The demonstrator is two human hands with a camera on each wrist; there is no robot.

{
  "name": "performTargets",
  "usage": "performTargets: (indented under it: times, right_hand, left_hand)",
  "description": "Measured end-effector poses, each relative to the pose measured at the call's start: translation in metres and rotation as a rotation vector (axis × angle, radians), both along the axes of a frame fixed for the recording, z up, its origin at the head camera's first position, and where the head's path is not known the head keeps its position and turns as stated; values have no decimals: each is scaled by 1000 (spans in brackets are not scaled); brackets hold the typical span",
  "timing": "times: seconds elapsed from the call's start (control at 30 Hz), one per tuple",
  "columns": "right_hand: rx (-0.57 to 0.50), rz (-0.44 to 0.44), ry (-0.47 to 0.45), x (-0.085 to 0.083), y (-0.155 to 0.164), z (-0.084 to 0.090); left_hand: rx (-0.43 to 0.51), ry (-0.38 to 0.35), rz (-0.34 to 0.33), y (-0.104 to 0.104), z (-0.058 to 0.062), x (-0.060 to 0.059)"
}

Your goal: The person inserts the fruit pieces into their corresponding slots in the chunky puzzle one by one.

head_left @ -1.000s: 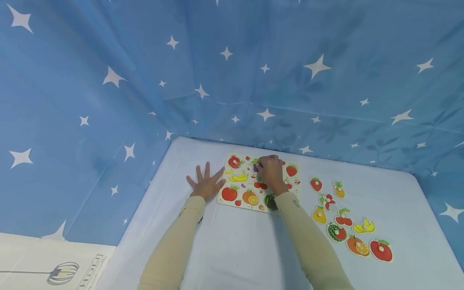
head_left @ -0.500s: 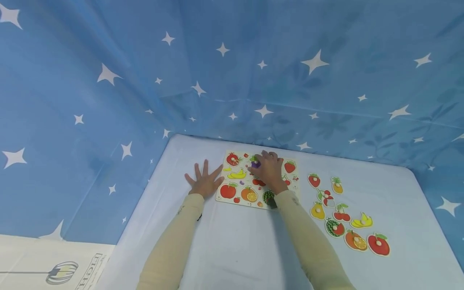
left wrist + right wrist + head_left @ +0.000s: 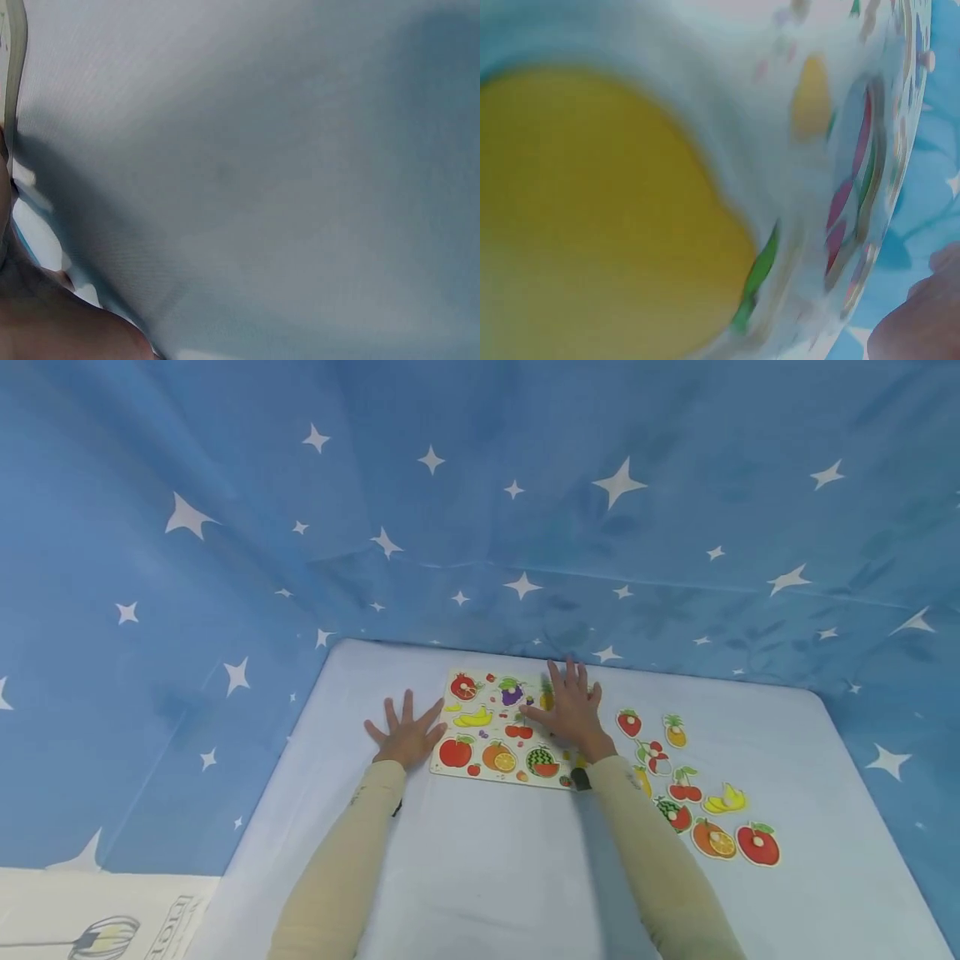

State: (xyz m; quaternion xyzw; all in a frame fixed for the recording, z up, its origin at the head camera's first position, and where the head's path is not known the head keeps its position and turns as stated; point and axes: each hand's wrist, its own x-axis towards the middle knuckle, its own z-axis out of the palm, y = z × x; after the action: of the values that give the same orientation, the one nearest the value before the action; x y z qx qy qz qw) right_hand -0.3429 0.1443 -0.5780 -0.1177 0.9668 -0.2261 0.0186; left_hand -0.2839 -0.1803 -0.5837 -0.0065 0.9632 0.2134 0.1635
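Fingers spread and holding nothing, the right hand (image 3: 572,710) lies flat on the white wooden fruit puzzle board (image 3: 495,731), the left hand (image 3: 405,737) flat on the table beside it, while seemingly most painted fruit pieces (image 3: 693,793) lie unplaced to the right hand's right.

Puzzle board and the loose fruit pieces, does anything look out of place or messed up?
Nothing stands out. The puzzle board lies flat on the table, the loose fruit pieces sit scattered beside it, and both hands, left and right, rest flat.
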Motion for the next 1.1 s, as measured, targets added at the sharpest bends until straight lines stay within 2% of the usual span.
performTargets:
  times: [0.2,0.33,0.5,0.8,1.1]
  right_hand:
    - [28,-25,-10,7,21,-2]
    - [24,-36,-34,10,34,3]
    - [24,-69,-33,14,52,9]
    - [15,-96,-18,26,91,7]
    - [60,-134,0,38,134,8]
  left_hand:
    - [7,-5,-14,-3,-6,-1]
    - [5,-6,-19,-5,-8,-2]
    - [21,-8,-22,-4,-3,-2]
    - [38,-25,-22,-1,-1,3]
    - [32,-21,-23,1,2,3]
